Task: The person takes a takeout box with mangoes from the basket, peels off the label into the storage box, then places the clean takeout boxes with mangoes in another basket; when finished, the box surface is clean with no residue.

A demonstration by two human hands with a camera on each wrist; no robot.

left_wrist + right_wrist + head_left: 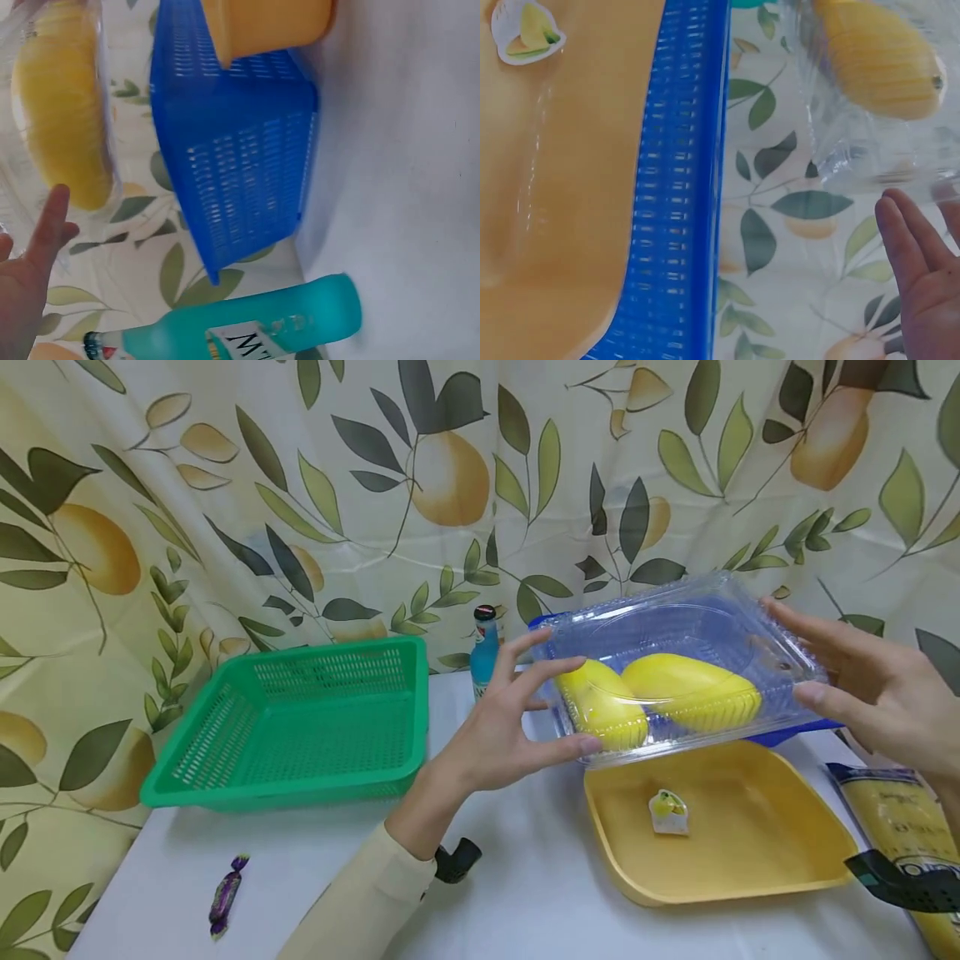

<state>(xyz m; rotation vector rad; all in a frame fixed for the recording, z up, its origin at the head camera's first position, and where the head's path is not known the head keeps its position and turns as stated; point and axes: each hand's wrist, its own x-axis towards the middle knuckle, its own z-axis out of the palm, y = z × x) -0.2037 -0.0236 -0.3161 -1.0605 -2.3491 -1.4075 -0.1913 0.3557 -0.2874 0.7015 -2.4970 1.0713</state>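
Both hands hold a clear plastic clamshell box point(693, 618), tilted above the table, with two yellow mango-like fruits point(690, 689) inside. My left hand point(495, 735) grips its left end, thumb at the lower front corner and fingers spread along the side. At the opposite end my right hand point(877, 681) holds the box between thumb and fingers. Below the box is a yellow plastic tub point(757, 827) with a small fruit-printed sticker or card point(667, 812) in it. A blue perforated basket point(240, 180) stands behind the tub, mostly hidden by the box in the head view.
A green perforated basket point(337, 727) sits at the left. Between the baskets stands a blue bottle point(482, 656) with a dark cap. One purple wrapped candy point(226, 897) lies near the front left; a yellow packet point(892, 818) is at the right edge. A fruit-patterned curtain point(450, 552) hangs behind.
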